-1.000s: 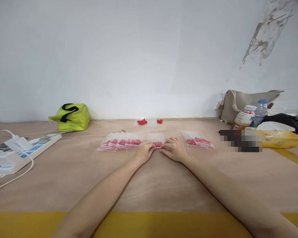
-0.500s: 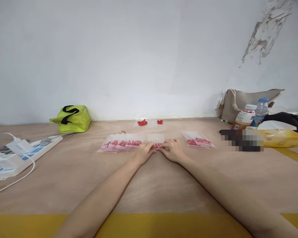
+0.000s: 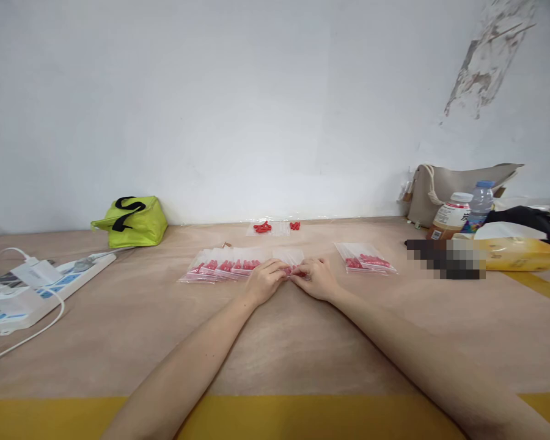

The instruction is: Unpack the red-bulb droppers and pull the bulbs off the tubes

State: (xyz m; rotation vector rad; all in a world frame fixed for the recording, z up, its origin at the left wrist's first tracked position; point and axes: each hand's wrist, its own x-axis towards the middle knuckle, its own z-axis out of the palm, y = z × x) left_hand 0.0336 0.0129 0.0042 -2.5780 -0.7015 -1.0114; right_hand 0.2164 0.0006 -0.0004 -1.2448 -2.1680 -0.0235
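Note:
Both hands meet at a small clear plastic bag (image 3: 288, 255) with red pieces inside, lying flat in front of me. My left hand (image 3: 266, 281) pinches its near left edge, and my right hand (image 3: 318, 278) pinches the near right edge, the fingertips almost touching. The fingers cover much of the red contents. Beside my left hand lies an overlapping row of similar filled bags (image 3: 224, 264). Off to the right of my right hand, a few more filled bags (image 3: 364, 256) overlap one another.
By the wall lie loose red pieces (image 3: 263, 227) on clear plastic, with a smaller red cluster (image 3: 295, 226) beside them. A yellow-green pouch (image 3: 140, 223) and a white power strip (image 3: 73, 281) are left. Bottles (image 3: 450, 217), a beige bag (image 3: 421, 195) and a yellow tissue pack (image 3: 522, 253) stand right.
My fingertips have shifted slightly along the near edge of the bag, which sits a touch further right. Both hands stay on it, and the other bags lie as before.

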